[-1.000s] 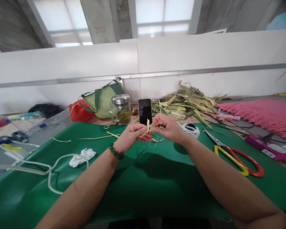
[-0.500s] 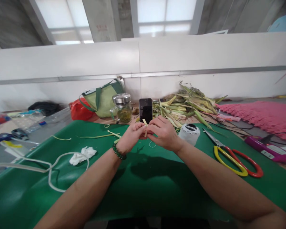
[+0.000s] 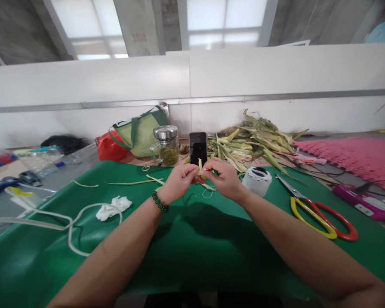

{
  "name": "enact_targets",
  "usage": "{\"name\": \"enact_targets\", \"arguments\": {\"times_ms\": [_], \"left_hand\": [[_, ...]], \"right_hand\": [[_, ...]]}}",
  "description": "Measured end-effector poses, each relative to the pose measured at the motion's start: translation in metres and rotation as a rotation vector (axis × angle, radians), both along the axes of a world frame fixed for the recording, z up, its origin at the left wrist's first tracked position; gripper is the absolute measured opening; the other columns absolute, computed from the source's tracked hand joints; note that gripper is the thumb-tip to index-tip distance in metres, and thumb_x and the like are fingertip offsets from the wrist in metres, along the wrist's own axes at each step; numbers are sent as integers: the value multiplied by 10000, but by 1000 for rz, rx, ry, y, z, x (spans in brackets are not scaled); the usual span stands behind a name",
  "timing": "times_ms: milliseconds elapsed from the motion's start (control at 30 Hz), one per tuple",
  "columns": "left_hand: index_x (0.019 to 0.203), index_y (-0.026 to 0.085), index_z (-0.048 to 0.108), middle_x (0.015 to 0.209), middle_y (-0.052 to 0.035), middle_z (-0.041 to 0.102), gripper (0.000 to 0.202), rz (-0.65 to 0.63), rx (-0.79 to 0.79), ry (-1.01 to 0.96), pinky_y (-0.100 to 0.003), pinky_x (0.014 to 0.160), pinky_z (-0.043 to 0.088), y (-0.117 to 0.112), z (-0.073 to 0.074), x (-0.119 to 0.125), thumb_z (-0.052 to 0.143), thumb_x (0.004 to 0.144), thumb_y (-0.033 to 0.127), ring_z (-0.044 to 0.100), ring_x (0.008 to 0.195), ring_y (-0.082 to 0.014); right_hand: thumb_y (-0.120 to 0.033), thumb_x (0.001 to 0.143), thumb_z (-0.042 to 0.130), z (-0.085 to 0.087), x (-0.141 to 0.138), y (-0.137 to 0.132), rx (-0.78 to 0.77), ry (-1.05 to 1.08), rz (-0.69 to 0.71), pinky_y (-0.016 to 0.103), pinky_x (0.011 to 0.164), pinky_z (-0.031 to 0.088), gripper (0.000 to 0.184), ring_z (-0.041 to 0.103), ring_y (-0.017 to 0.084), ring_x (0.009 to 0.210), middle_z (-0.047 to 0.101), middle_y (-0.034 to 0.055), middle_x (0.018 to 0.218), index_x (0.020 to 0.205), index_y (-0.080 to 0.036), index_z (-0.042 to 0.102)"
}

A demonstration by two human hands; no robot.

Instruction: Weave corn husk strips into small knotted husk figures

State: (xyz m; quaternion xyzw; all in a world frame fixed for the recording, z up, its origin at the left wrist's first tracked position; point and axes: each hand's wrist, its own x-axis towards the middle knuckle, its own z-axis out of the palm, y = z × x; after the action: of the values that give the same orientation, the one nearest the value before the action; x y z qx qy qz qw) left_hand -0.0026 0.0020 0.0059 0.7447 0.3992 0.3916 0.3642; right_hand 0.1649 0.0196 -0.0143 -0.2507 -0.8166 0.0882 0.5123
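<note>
Between my two hands a small pale-yellow strip of corn husk [image 3: 200, 164] stands up, pinched from both sides. My left hand [image 3: 181, 179], with a dark green bead bracelet [image 3: 160, 202] at the wrist, closes thumb and fingers on its lower part. From the other side my right hand [image 3: 223, 176] pinches the same strip. Fingers hide its lower end. A dark phone [image 3: 198, 146] leans upright just behind the fingertips. Below the right fingers, a thin loop of thread [image 3: 208, 194] lies on the green mat [image 3: 211, 256].
To the right are a white spool [image 3: 257, 182], large scissors [image 3: 317, 212] with yellow and red handles, and a purple device [image 3: 361, 201]. Behind lie a heap of corn husks [image 3: 259, 137], a glass jar [image 3: 167, 149] and a green bag [image 3: 141, 134]. White tubing [image 3: 71, 239] and crumpled tissue [image 3: 114, 208] sit left.
My right fingers have shifted from covering the strip to pinching it at the side, so the two hands are slightly farther apart. The view has moved a little.
</note>
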Motion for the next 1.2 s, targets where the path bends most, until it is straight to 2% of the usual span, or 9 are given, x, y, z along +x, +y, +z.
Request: {"name": "enact_targets", "arguments": {"times_ms": [200,267,400,533,700,800,933,1067,1200], "left_hand": [[816,137,659,794,-62,713,248,-100,12,-8,-257,698,507,-5,2,-1,549,797,358,664,776,-191],[818,135,681,776,-56,707,236,-74,32,18,-242,672,491,-5,2,-2,608,755,349,657,750,-189],[768,168,719,585,-6,627,227,41,124,93,-222,571,429,-2,2,-2,604,758,363,569,580,-144],[603,185,695,613,-28,601,263,80,308,73,-242,637,418,-4,1,2,599,766,369,531,690,-168],[689,159,711,543,9,546,276,55,96,-64,-216,515,352,-7,1,4,620,740,415,428,523,-105],[676,151,703,512,18,515,299,100,46,-136,-211,465,307,-7,1,2,636,716,440,382,477,-88],[585,146,661,503,10,515,317,96,60,-164,-211,469,312,-8,2,0,637,711,436,382,485,-88],[533,145,625,490,13,490,313,152,111,-181,-219,493,317,-10,2,2,636,705,406,378,501,-92],[568,145,635,518,9,521,278,103,20,-226,-220,518,349,-8,0,5,640,697,392,413,519,-97]], "right_hand": [[-307,783,592,6,5,3,-303,58,17,236,544,371,175,468,104,573,545,-5,638,678,-168,577],[-320,787,583,8,6,3,-314,33,32,232,547,364,189,471,103,581,552,-1,644,681,-163,586],[-312,825,530,9,6,3,-257,-19,27,226,551,346,211,454,99,588,536,0,647,692,-157,580],[-304,857,499,10,5,0,-206,-20,35,220,545,340,221,442,97,584,522,-5,643,697,-163,559],[-276,856,509,11,4,-3,-153,42,67,229,602,396,181,514,112,646,594,15,702,735,-166,586],[-310,826,554,10,3,-2,-306,145,98,232,584,428,173,537,108,609,605,11,678,745,-163,594],[-359,754,634,7,0,-2,-565,252,236,265,624,495,204,597,121,622,632,14,682,768,-160,592],[-363,724,665,7,-2,-3,-613,276,278,283,648,512,228,605,121,628,630,6,690,793,-167,572],[-373,715,661,10,-1,-1,-602,290,213,261,606,486,247,566,107,602,611,2,690,812,-164,572]]}}
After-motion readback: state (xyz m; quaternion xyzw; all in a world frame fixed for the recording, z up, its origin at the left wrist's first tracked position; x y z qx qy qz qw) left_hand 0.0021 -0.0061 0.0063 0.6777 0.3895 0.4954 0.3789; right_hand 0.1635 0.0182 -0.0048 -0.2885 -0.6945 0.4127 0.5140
